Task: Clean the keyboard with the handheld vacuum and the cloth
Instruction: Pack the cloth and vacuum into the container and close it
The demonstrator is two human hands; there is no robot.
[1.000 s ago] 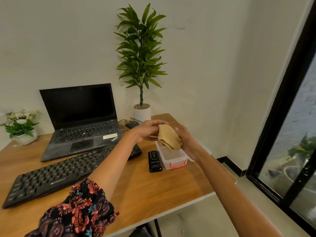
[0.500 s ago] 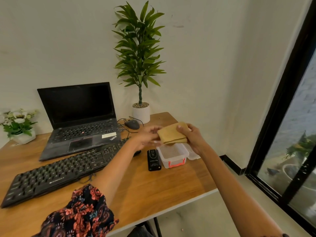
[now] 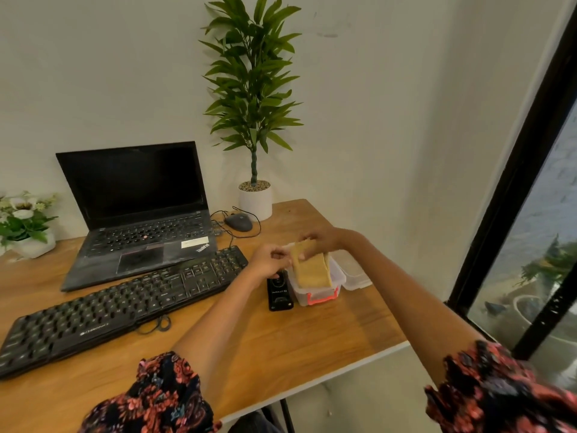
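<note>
A folded tan cloth (image 3: 310, 267) hangs over a small clear plastic box with orange clasps (image 3: 318, 295). My right hand (image 3: 321, 240) pinches the cloth's top edge. My left hand (image 3: 268, 260) is beside the cloth's left edge with curled fingers; I cannot tell whether it grips the cloth. A black handheld vacuum (image 3: 278, 293) lies on the desk just left of the box, partly under my left hand. The black keyboard (image 3: 118, 304) stretches across the desk to the left.
An open black laptop (image 3: 137, 210) stands behind the keyboard. A mouse (image 3: 239, 221) and a potted plant (image 3: 254, 198) are at the back. The box lid (image 3: 354, 270) lies right of the box. Flowers (image 3: 25, 220) sit far left. The desk (image 3: 281, 345) edge is near.
The cloth has come down from above the box to hang over its opening, unfolding lengthwise. Both hands moved lower and toward the box.
</note>
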